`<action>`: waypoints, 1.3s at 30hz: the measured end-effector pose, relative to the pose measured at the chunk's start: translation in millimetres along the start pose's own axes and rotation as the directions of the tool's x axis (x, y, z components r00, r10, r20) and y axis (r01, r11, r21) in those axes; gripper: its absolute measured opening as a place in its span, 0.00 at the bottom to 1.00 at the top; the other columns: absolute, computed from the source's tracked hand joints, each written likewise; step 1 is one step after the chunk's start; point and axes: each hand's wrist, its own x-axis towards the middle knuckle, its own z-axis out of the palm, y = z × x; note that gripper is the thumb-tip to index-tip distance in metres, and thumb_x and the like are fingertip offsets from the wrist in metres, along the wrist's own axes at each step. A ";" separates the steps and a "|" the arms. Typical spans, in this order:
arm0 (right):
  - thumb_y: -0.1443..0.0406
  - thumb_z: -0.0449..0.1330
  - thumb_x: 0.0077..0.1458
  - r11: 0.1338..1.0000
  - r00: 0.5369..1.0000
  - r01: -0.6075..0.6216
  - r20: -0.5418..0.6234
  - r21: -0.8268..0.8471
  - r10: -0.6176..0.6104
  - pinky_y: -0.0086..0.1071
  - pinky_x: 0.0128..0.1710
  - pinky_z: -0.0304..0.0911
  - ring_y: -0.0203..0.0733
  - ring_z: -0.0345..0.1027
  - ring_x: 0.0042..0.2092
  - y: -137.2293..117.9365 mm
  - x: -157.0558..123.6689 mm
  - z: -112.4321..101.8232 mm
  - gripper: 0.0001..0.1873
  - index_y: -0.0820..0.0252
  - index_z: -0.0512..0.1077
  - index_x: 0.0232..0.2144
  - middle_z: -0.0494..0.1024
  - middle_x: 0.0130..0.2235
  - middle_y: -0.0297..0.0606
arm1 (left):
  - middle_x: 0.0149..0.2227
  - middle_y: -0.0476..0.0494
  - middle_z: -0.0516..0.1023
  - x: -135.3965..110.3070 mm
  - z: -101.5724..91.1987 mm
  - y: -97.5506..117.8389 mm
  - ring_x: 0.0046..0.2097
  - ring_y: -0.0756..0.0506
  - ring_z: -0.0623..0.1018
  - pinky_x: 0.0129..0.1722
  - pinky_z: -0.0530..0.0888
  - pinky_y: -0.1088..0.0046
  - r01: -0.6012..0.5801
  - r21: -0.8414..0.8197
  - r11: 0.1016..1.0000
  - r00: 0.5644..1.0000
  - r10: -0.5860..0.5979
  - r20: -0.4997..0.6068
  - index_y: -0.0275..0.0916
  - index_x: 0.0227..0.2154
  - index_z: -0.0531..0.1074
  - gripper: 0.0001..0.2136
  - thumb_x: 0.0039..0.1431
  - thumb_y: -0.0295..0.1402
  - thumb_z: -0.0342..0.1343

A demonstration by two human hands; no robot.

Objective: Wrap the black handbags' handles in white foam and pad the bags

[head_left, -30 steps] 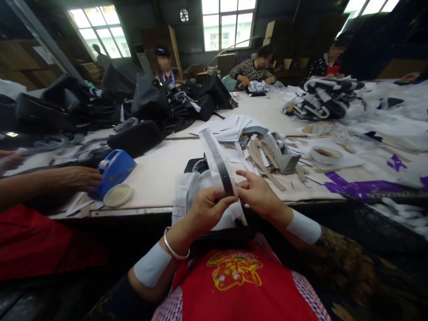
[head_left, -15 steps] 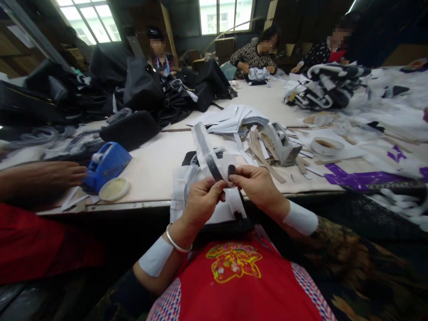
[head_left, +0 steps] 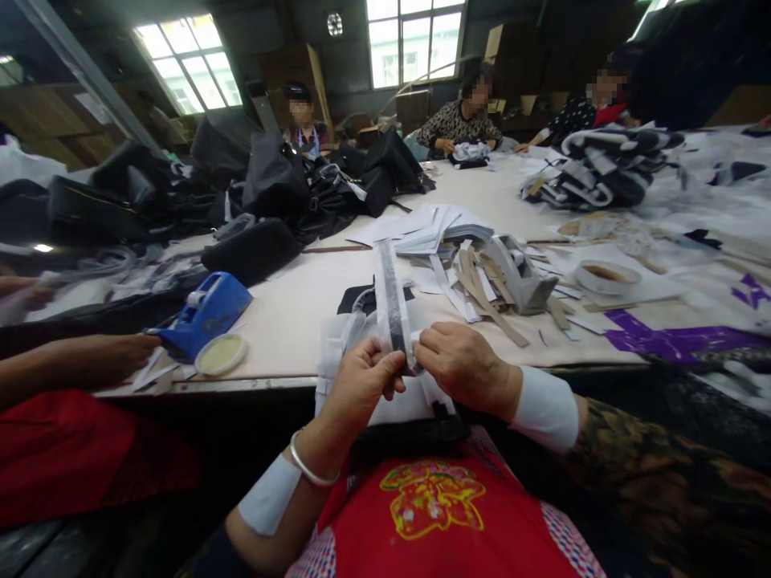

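Observation:
Both my hands meet just above the near table edge. My left hand (head_left: 365,384) pinches the lower part of a long black strap wrapped in white paper (head_left: 391,299), which stands up and away from me. My right hand (head_left: 463,365) is closed on the same strap from the right, fingertips touching those of the left. Under my hands lies a bundle of white-wrapped black parts (head_left: 337,341). A silver bangle sits on my left wrist.
A blue tape dispenser (head_left: 208,311) and a round lid (head_left: 220,354) lie at left, beside another person's hand (head_left: 124,353). A grey tape dispenser (head_left: 523,278), brown strips, paper stacks and black bags cover the table (head_left: 289,313). Three people sit at the far side.
The strap has swung from leaning left to nearly upright. My hands have closed together on its lower part. The other person's hand at left has drawn back from the blue dispenser.

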 end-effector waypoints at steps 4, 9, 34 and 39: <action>0.72 0.50 0.63 0.995 0.994 0.095 -0.059 0.017 -0.094 0.36 0.30 0.51 0.41 0.56 0.29 0.7 1.8 -0.8 0.16 0.62 0.71 0.25 0.70 0.26 0.40 | 0.24 0.49 0.75 3.9 -5.8 -4.0 0.19 0.56 0.69 0.16 0.60 0.84 0.207 -0.081 0.975 0.970 -0.194 0.144 0.34 0.32 0.70 0.20 0.45 0.43 0.70; 0.71 0.49 0.63 0.967 0.995 -0.016 -0.087 0.256 0.039 0.35 0.34 0.59 0.41 0.63 0.33 6.5 -1.2 3.7 0.15 0.62 0.73 0.29 0.74 0.30 0.42 | 0.24 0.50 0.72 8.5 -7.2 -8.6 0.20 0.59 0.64 0.18 0.56 0.84 0.286 -0.135 0.949 0.940 -0.251 0.230 0.32 0.27 0.72 0.18 0.44 0.42 0.71; 0.68 0.55 0.61 0.802 0.940 -0.289 -0.001 0.523 0.340 0.30 0.30 0.58 0.37 0.64 0.30 -8.5 0.4 8.4 0.12 0.60 0.75 0.27 0.72 0.28 0.37 | 0.19 0.54 0.63 7.9 -6.8 -8.4 0.23 0.53 0.61 0.24 0.61 0.77 -0.098 0.018 0.995 0.994 0.097 0.053 0.34 0.26 0.75 0.17 0.50 0.46 0.66; 0.71 0.50 0.63 0.964 0.984 -0.121 -0.101 0.236 0.149 0.33 0.32 0.58 0.40 0.63 0.31 -6.0 -3.2 15.8 0.15 0.62 0.74 0.28 0.72 0.28 0.40 | 0.20 0.58 0.57 11.0 11.0 -20.1 0.21 0.57 0.57 0.20 0.55 0.81 0.020 -0.427 0.904 1.000 -0.016 0.013 0.36 0.24 0.67 0.17 0.46 0.38 0.71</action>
